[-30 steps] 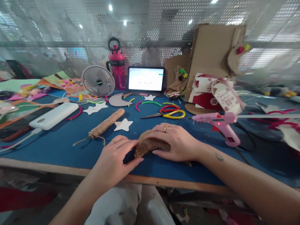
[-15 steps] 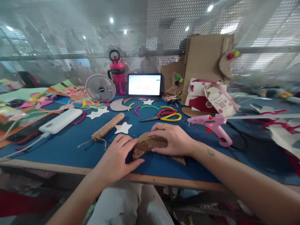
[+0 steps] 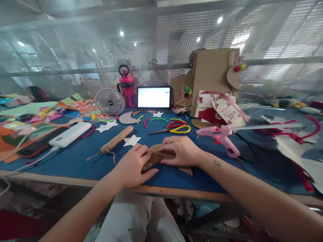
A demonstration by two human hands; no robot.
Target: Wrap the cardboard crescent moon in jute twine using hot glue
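Observation:
A curved brown cardboard piece [image 3: 156,158] with a rough, twine-like covering lies on the blue tabletop close to the front edge. My left hand [image 3: 132,165] grips its left end, fingers over the far side and thumb along the near side. Across its middle, my right hand [image 3: 181,152] pinches it between thumb and fingers. The pointed right end sticks out under my right palm; my fingers hide much of the rest. Left of my hands lie a roll of twine [image 3: 117,140] with a loose end and a white paper star [image 3: 132,140].
Red-and-yellow-handled scissors [image 3: 174,127] lie beyond my hands. To the right stands a pink glue gun [image 3: 220,134], its light lit and a glue stick behind it. A white power bank [image 3: 70,134], fan [image 3: 109,102], tablet [image 3: 153,97] and cardboard sheets [image 3: 214,74] surround the work area.
My left hand has closed in over the piece's left end, covering more of it. My right hand keeps its hold. The camera view has shifted slightly.

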